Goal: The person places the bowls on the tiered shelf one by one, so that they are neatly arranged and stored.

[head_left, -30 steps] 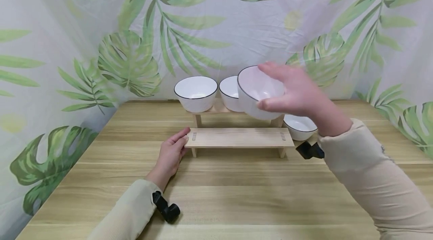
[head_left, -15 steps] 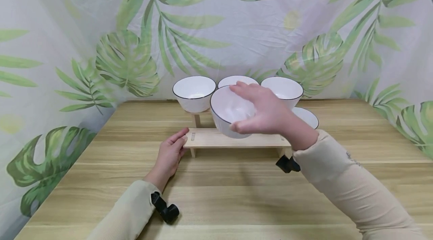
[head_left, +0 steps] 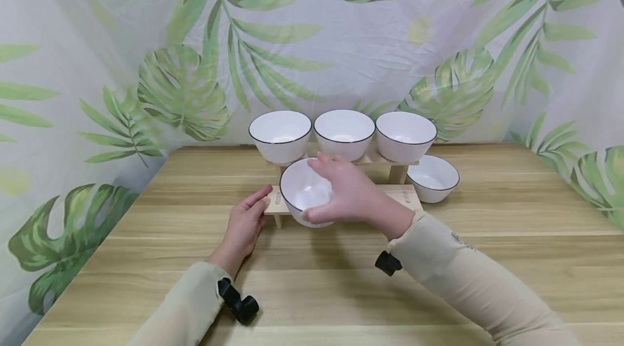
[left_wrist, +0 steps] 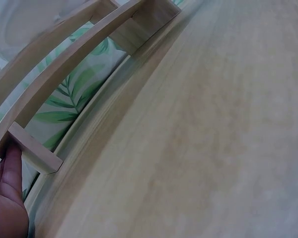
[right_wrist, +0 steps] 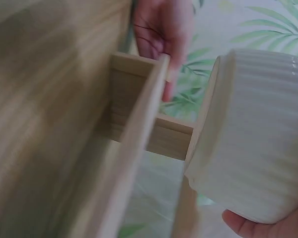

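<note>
In the head view my right hand (head_left: 348, 194) holds a white dark-rimmed bowl (head_left: 303, 186), thumb and fingers spread around its side. The bowl tilts a little over the left part of the lower shelf (head_left: 397, 192) of a two-step wooden rack; whether it touches the shelf I cannot tell. My left hand (head_left: 246, 224) grips that shelf's left end. In the left wrist view, fingers (left_wrist: 11, 171) reach under the plank beside the leg. The right wrist view has the bowl's ribbed side (right_wrist: 258, 134) near the rack's planks (right_wrist: 126, 168).
On the rack's upper shelf stand three similar bowls in a row: left bowl (head_left: 280, 132), middle bowl (head_left: 344, 132) and right bowl (head_left: 406, 135). Another bowl (head_left: 434, 175) sits on the wooden table (head_left: 312, 297) right of the rack. A leaf-patterned cloth (head_left: 361, 53) hangs behind.
My right hand has carried the bowl left and down, from in front of the upper shelf's right side to the lower shelf's left part. The left hand stays at the shelf end.
</note>
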Tool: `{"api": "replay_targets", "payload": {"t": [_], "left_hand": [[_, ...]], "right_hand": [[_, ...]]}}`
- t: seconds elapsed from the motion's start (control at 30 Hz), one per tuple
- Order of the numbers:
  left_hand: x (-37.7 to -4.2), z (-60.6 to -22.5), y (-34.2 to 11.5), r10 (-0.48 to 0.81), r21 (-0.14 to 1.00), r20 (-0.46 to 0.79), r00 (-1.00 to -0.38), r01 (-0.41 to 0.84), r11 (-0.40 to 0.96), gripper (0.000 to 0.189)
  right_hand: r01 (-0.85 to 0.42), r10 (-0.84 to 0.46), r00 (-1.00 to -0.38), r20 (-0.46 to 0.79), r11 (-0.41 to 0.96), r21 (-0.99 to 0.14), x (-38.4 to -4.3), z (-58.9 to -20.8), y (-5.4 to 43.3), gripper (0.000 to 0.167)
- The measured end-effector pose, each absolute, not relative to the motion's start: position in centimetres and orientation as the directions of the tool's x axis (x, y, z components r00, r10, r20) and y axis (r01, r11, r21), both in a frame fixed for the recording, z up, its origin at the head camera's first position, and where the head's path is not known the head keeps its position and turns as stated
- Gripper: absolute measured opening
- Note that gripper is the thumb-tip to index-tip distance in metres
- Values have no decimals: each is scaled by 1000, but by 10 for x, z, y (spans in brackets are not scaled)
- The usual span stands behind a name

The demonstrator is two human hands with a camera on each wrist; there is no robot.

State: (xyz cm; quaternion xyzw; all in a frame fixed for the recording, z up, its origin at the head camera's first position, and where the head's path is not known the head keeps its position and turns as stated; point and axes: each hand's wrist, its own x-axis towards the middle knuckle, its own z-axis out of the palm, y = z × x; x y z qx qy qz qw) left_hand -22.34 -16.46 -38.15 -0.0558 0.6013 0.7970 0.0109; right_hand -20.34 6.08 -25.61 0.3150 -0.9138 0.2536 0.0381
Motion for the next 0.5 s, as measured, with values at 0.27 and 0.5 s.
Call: {"api": "replay_targets", "payload": {"t": [0.27, 0.5], "left_hand": [[-224, -380, -165, -59, 962, -85, -995, -67, -264, 43], [-224, -381, -164, -54, 962, -87, -995, -70, -264, 43]], "right_hand": [[-546, -498, -837, 227, 731, -410, -209, -275, 51, 90], [-523, -470, -852, 230, 764, -377, -213, -285, 44, 92]]}}
